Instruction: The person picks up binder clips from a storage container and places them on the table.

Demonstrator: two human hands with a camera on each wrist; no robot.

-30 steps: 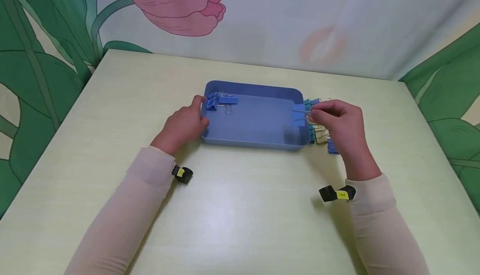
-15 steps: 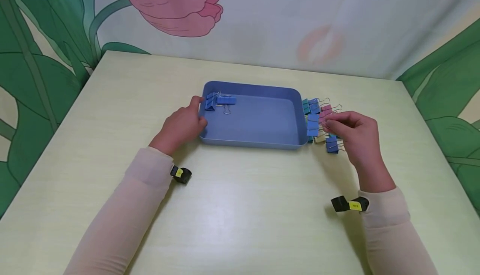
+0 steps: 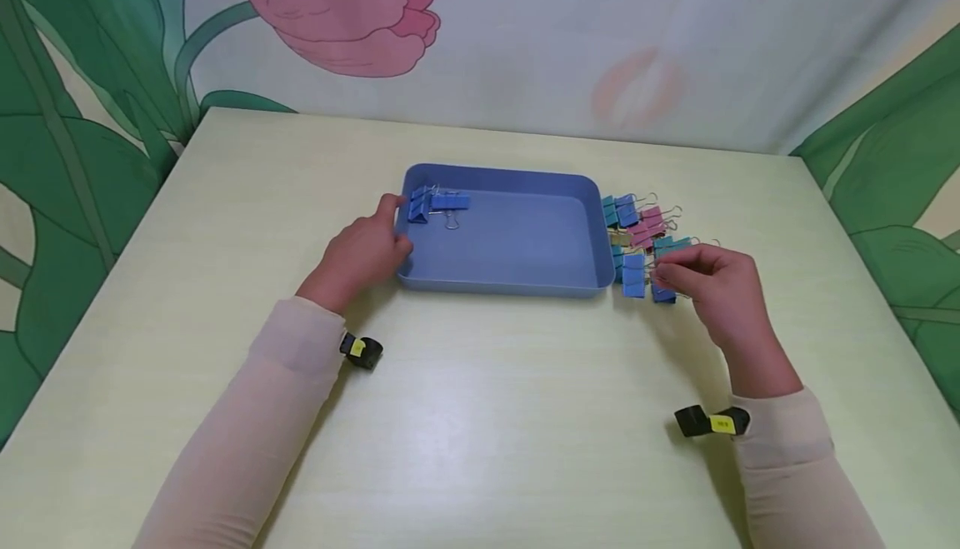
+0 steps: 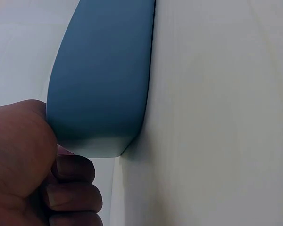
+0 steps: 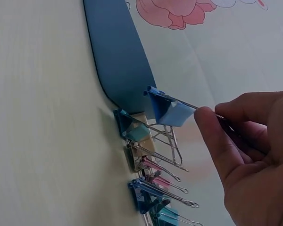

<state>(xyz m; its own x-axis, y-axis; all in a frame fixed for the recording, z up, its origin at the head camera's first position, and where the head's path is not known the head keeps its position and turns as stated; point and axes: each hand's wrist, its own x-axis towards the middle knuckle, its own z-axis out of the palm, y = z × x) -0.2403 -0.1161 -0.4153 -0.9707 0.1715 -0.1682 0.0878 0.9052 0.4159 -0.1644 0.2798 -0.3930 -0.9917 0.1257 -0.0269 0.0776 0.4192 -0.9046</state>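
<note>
My left hand (image 3: 362, 257) grips the left end of a blue tray (image 3: 517, 289), thumb and forefinger at its rim. The left wrist view has curled fingers (image 4: 73, 195) beside the tray's corner. Two blue binder clips, one upright (image 3: 420, 206) and one lying flat (image 3: 452, 201), sit in the tray's left end. My right hand (image 3: 716, 295) pinches a blue binder clip (image 5: 172, 110) by its wire handles, raised above a group of clips just outside the tray's right end. That group includes a pink clip (image 3: 649, 224), a teal clip (image 3: 670, 244) and a dark blue clip (image 5: 144, 195).
A pale table (image 3: 480, 416) carries everything. Behind its far edge hangs a curtain (image 3: 517, 41) printed with a pink flower and green leaves. Loose clips crowd the tray's right wall, their wire handles sticking out to the right.
My right hand has carried the blue binder clip from over the tray's right rim, rightward and nearer to me, over the clips outside. My left hand stays at the tray.
</note>
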